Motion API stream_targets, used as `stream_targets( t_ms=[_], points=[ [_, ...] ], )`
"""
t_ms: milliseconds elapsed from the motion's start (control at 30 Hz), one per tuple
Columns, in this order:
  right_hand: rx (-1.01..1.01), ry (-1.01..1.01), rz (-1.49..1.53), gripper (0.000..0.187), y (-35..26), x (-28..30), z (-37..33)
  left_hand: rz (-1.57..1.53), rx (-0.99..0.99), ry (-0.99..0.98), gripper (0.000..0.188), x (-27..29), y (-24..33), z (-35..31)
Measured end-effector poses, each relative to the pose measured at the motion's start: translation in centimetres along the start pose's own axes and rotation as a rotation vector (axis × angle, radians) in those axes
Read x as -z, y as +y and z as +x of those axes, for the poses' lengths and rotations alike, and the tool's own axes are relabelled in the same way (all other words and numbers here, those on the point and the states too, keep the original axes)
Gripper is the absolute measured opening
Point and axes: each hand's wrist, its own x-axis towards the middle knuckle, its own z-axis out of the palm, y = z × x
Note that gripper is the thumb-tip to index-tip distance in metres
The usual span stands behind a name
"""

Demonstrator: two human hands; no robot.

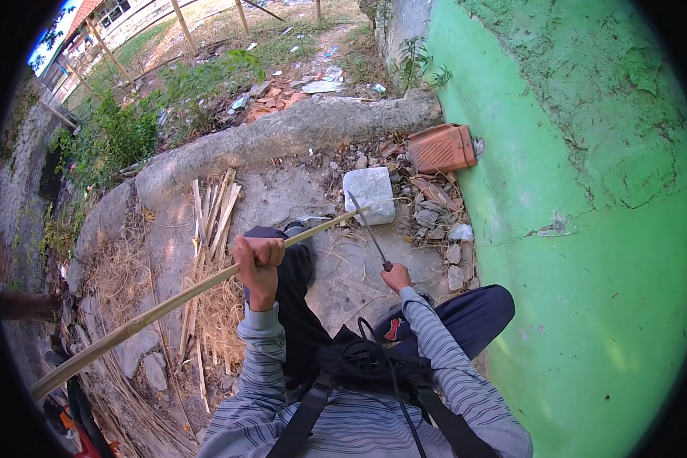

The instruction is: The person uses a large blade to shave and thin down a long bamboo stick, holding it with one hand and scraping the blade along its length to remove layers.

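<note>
My left hand (pixel 259 263) is wrapped round a long bamboo strip (pixel 168 305). The strip slants from the lower left up to a white block (pixel 369 191) in front of me, where its far end lies over the block's top. In my right hand (pixel 396 277) I grip the dark handle of a long, narrow-bladed knife (pixel 368 229). Its blade points up and away from me, crossing the strip close to that far end. Whether the edge touches the strip I cannot tell.
Split bamboo pieces (pixel 214 214) lie left of my leg, among curly shavings (pixel 221 305). A green wall (pixel 572 305) rises at right. Near it are an orange roof tile (pixel 441 149) and several broken stones (pixel 454 263). A low stone ledge (pixel 282 133) runs across the far side.
</note>
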Motion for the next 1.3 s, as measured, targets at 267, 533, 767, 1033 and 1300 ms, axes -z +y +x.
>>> stream_targets(
  t_ms=[267, 533, 767, 1033, 1300],
  points=[
    [-0.532, -0.533, 0.588, 0.018, 1.2, 2.2, 2.5, 0.019, 0.014, -0.082, 0.064, -0.7, 0.0, 0.4],
    [-0.389, -0.370, 0.744, 0.020, -1.4, 1.7, -0.7, 0.147, 0.009, -0.128, 0.064, -1.0, 0.1, 0.0],
    [0.055, -0.197, 0.460, 0.033, -6.4, 6.3, -2.3, 0.367, 0.183, -0.099, 0.069, -3.9, 1.3, -1.2],
    [0.521, -0.267, 0.341, 0.039, -13.5, 12.4, -5.5, 0.221, 0.073, -0.298, 0.070, -4.7, 0.5, -2.4],
    [0.374, -0.421, 0.424, 0.034, -12.0, 10.5, -4.8, 0.257, 0.023, -0.407, 0.069, -4.5, 0.5, -3.4]
  ],
)
